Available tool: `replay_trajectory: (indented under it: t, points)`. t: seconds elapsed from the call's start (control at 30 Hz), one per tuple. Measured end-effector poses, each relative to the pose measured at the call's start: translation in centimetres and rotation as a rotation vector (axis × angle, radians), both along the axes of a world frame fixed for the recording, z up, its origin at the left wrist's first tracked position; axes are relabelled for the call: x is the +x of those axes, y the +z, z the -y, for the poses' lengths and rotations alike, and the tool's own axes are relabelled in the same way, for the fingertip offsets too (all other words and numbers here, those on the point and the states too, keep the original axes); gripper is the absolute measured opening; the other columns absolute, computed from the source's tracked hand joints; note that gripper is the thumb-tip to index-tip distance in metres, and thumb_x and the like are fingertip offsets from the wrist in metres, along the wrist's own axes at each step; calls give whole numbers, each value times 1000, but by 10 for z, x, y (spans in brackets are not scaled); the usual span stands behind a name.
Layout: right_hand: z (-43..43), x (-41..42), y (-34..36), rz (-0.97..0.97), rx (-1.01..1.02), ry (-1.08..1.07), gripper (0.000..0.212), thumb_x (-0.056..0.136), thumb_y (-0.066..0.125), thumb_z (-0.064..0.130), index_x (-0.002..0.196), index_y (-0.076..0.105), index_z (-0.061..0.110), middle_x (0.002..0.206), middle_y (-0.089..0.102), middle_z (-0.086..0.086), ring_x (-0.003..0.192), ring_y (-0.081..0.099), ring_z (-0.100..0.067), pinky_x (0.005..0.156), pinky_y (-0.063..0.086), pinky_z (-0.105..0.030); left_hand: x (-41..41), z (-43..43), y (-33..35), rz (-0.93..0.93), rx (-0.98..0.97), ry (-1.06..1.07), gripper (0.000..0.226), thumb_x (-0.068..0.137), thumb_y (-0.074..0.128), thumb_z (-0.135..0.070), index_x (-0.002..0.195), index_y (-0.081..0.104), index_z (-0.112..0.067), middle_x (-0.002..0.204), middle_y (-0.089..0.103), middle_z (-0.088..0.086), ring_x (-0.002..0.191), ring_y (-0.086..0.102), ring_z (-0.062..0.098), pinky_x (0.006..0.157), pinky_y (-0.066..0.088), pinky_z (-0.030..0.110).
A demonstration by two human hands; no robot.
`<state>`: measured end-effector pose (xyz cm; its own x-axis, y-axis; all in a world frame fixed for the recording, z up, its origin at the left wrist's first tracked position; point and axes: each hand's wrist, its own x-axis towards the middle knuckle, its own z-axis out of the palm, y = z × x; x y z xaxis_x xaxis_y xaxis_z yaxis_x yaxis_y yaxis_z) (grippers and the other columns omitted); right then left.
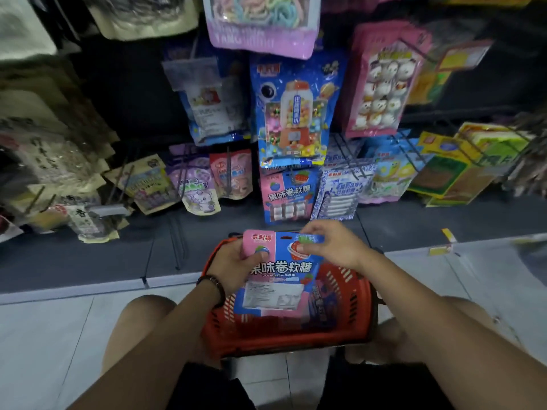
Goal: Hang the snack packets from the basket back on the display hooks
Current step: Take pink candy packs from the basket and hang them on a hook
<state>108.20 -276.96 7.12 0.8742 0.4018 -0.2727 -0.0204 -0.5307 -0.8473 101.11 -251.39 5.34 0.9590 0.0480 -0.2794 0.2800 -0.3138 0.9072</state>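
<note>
Head cam: both hands pinch the pink-blue snack packet above the red basket, left hand and right hand at its top corners. Looks light, floppy, slick; I'd hold near the hang hole.

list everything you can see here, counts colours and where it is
held packet: one, pink and blue, above the basket
basket: one, red, on the floor between the knees
packet in basket: at least one, blue and pink, partly hidden
matching packet: one showing, pink and blue, low hook straight ahead
gumball packet: one showing, blue, hanging above it
marshmallow packet: one showing, pink, upper right
purple packet: one, purple, low left
yellow-green packets: several, far right
bracelet: one, dark, left wrist
left hand: one, grips the held packet's top left
right hand: one, pinches its top right
</note>
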Motion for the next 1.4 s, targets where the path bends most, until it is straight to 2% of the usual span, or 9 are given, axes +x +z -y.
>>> replay_trajectory:
  t: [0.13, 0.23, 0.43, 0.53, 0.7, 0.97, 1.07, 1.23, 1.4]
  points:
    - [4, -27, 3, -251, 400, -224, 30, 92, 81, 13, 120, 72, 16, 115, 81, -6, 111, 76, -32, 98, 59, -59, -7, 4, 25, 11, -84, 92, 27, 90, 79, -31, 111, 73, -16, 101, 81, 2, 93, 79, 26, 78, 65, 48]
    - [1, -39, 5, -281, 473, -253, 23, 101, 70, 16, 123, 73, 14, 118, 80, -10, 109, 76, -35, 98, 55, -66, -8, 11, 41, 68, -101, 111, 16, 93, 76, -21, 108, 73, -15, 93, 82, -3, 88, 79, 14, 70, 62, 27]
    - [-10, -43, 25, -137, 588, -346, 19, 103, 65, 11, 119, 74, 12, 117, 80, -8, 109, 76, -29, 92, 62, -44, -11, 18, 61, 132, -64, 228, 33, 88, 82, -25, 114, 63, -17, 109, 75, -1, 94, 74, 15, 80, 61, 35]
    - [-16, -44, 35, -39, 563, -394, 15, 102, 67, 7, 109, 77, 16, 101, 83, 5, 98, 79, -14, 80, 63, -27, -29, 37, 55, 281, 296, 466, 60, 74, 89, -19, 111, 42, -24, 111, 49, 0, 96, 58, 23, 80, 50, 36]
    - [-35, -53, 42, 101, 498, -383, 18, 95, 75, 5, 98, 79, 23, 90, 83, 9, 85, 77, -6, 78, 60, -25, -38, 70, 42, 249, 119, 12, 84, 61, 90, -35, 131, 42, -42, 131, 47, -8, 121, 51, 11, 101, 49, 33]
    - [-27, -64, 33, 161, 429, -348, 25, 97, 72, 7, 107, 76, 30, 110, 78, 9, 99, 71, -1, 89, 54, -23, -21, 52, 43, 246, -95, 168, 23, 101, 61, -7, 114, 69, -24, 108, 76, -7, 98, 70, 15, 81, 57, 18]
    - [-11, -49, 37, 189, 378, -511, 38, 94, 79, 19, 126, 62, 29, 121, 64, 8, 106, 67, -16, 88, 60, -39, -11, 38, 46, 161, -124, 166, 23, 100, 62, -7, 102, 72, -28, 99, 79, 2, 80, 71, 19, 70, 60, 38]
    - [0, -22, 45, 129, 434, -465, 20, 101, 69, 15, 121, 72, 14, 108, 78, 6, 97, 77, -7, 92, 64, -37, 3, 27, 55, 139, -165, 93, 19, 101, 61, -6, 112, 71, -20, 91, 79, -8, 76, 71, 10, 60, 54, 21]
    - [1, -4, 40, 110, 397, -429, 18, 100, 72, 18, 113, 77, 7, 106, 82, -6, 98, 80, -25, 91, 64, -52, 14, 29, 67, 156, -126, 133, 22, 104, 58, -31, 92, 73, -21, 61, 71, -12, 51, 63, 0, 49, 52, 21]
